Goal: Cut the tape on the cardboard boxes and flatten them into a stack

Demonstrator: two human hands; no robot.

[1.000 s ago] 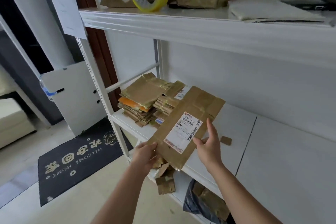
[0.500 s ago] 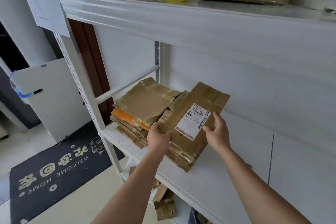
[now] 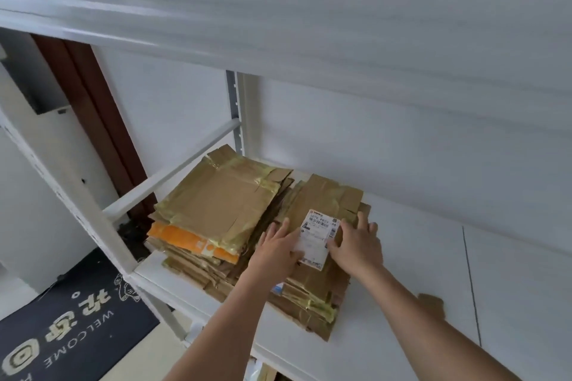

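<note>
Our biggest worry is a slide: the right-hand stack (image 3: pixel 312 294) is ragged along its near edge, with layers of cardboard and yellowish tape sticking out unevenly toward 6 o'clock, so if we press off-centre or let go unevenly, the flattened box (image 3: pixel 328 204) on top could skate toward the open shelf (image 3: pixel 418 260) at 3 o'clock or tip the layers forward. The springy folds could also lift the piece once pressure comes off, leaving the pile lopsided. The neighbouring left-hand stack (image 3: pixel 216 204), at 9 o'clock of our hands, touches or nearly touches this one, so a sideways nudge could disturb it too. The flattened box lies on top of the right-hand stack, its white shipping label (image 3: pixel 318 235) facing up. Our left hand (image 3: pixel 278 249) rests flat on its 9 o'clock side, fingers straight and spread, touching the label's edge; our right hand (image 3: pixel 356 244) presses on the 3 o'clock side, fingers splayed wide over the cardboard, thumb at the label's other edge. Neither hand grips anything; both lie open, palms down, with the label between them. A small cardboard scrap (image 3: pixel 431 303) sits alone on the shelf at 4 o'clock, well apart from the pile. We judge the placing nearly done, with only a squaring-up left.
</note>
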